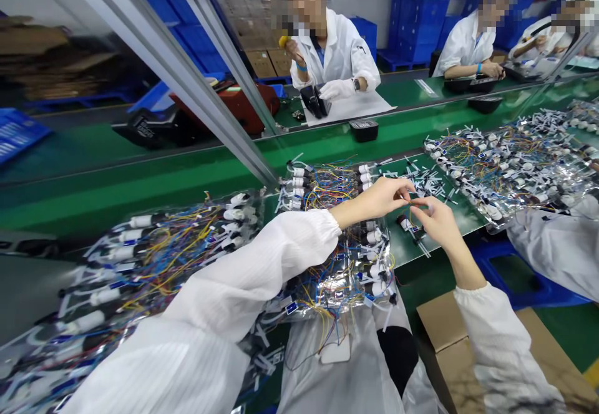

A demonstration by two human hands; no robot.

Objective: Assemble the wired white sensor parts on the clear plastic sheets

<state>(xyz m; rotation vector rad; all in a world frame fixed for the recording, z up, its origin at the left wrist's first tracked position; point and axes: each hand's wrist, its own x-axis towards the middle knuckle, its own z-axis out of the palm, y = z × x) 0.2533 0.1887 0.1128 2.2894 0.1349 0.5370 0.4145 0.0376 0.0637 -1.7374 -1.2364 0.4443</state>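
Running across the view, a green conveyor bench (116, 205) lies below a clear partition with an aluminium frame (154, 71). Beyond it, a co-worker in a white coat (334, 58) sits at a matching green bench, with others further along. On the near bench, a large clear plastic bag of wired parts (154, 264) lies heaped, its blue, yellow and red wires tangled among white plastic fittings. A second bag (510, 171) lies to the right. Below the bench edge on the right sit a cardboard box (449, 320) and a blue crate (510, 270). The person's left hand (374, 201) and right hand (435, 221) meet over a bare stretch of bench between the bags. Their fingers (421, 205) close narrowly, both pinching a thin yellow-green wire (412, 202), too small to see clearly. Just below lies a small wired part (406, 222), with loose white tubes (428, 180) scattered nearby.
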